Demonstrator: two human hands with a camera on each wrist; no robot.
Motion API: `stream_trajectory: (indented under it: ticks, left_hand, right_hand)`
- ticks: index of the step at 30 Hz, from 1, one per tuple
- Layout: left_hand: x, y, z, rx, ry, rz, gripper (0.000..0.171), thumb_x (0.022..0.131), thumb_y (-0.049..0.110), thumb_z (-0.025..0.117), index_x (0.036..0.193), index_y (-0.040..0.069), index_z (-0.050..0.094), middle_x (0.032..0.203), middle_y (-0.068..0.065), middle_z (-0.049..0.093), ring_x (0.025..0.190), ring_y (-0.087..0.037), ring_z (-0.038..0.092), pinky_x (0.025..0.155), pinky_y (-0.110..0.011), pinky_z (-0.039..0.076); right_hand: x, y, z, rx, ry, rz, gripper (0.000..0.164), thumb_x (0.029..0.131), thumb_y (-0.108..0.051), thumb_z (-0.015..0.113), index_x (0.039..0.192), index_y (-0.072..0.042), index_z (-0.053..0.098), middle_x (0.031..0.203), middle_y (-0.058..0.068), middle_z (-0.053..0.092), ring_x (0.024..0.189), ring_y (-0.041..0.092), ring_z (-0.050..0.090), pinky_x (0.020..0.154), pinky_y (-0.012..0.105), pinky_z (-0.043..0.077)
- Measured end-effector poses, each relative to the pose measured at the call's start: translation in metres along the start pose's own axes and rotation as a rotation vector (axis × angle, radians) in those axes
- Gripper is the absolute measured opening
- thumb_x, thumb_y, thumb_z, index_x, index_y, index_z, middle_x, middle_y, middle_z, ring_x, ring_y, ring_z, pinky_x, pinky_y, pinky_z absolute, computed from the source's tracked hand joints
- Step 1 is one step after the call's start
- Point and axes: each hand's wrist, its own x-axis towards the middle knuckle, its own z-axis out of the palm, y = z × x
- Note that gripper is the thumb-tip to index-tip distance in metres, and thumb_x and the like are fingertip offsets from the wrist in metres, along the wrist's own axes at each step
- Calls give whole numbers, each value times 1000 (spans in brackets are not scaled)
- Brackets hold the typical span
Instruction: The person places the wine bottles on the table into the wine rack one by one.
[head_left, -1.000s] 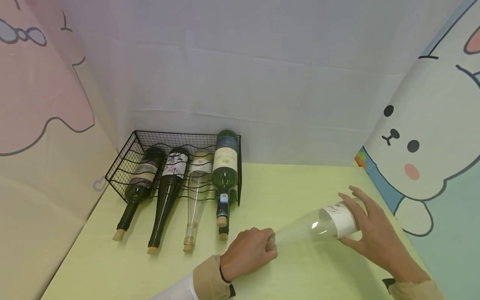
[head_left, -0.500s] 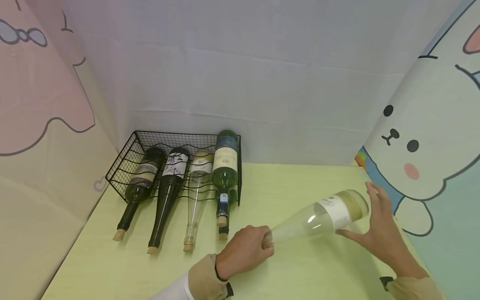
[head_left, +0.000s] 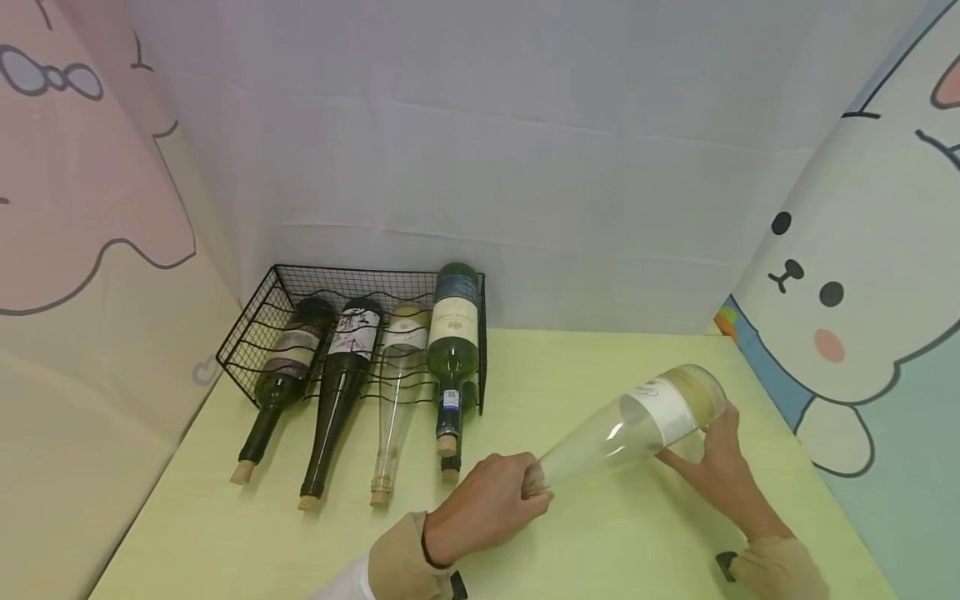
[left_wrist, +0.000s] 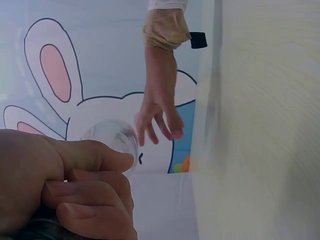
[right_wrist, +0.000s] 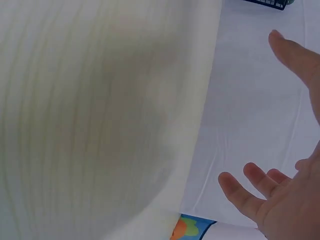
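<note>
My left hand (head_left: 491, 504) grips a clear glass wine bottle (head_left: 671, 411) by its neck, and its curled fingers hide the mouth. The bottle, with a white label and a yellowish base end, slants up to the right above the table. My right hand (head_left: 716, 471) is just below the base end, thumb and fingers spread; contact cannot be told in the head view. In the left wrist view, that right hand (left_wrist: 161, 95) hangs beside the bottle (left_wrist: 112, 136) with loose fingers. The right wrist view shows its fingers (right_wrist: 242, 196) apart with nothing between them.
A black wire rack (head_left: 255, 333) stands at the back left of the pale yellow table (head_left: 555, 367). Several corked wine bottles lie in it, among them a green bottle (head_left: 453, 358) at its right end, necks toward me. Printed cloth hangs around the table.
My right hand has come off the bottle's base end and moved down and left beneath it. The base end has swung upward, while my left hand keeps its grip on the neck.
</note>
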Motion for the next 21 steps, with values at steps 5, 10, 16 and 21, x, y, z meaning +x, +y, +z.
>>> stream_trajectory:
  ticks: [5,10,16,21]
  left_hand:
    - [-5,7,-7,-83,-14,-58,26,95,37,63,75,22,55,65,12,49,53,-4,39,50,-22,36]
    - [-9,13,-16,-138,-7,-99,28,96,45,60,79,23,57,67,11,49,56,-5,40,50,-23,35]
    - [-16,20,-29,-209,-21,-88,29,96,48,58,85,21,57,71,10,47,60,-5,42,54,-22,36]
    - [-18,25,-45,-211,-23,-72,33,98,50,55,85,20,52,70,9,42,60,-5,39,54,-22,34]
  right_hand:
    - [11,-1,19,112,-42,-42,106,73,-8,87,152,-16,17,140,8,28,128,16,29,103,10,21]
    - [23,-8,43,193,-102,-20,81,84,-13,79,148,-18,29,139,1,39,131,9,34,107,15,23]
    - [36,-18,68,247,-131,-7,44,93,-13,69,132,-7,48,124,8,56,117,22,51,100,48,40]
    - [61,-44,83,332,-117,22,42,93,-11,68,128,2,49,121,16,58,111,24,56,97,42,46]
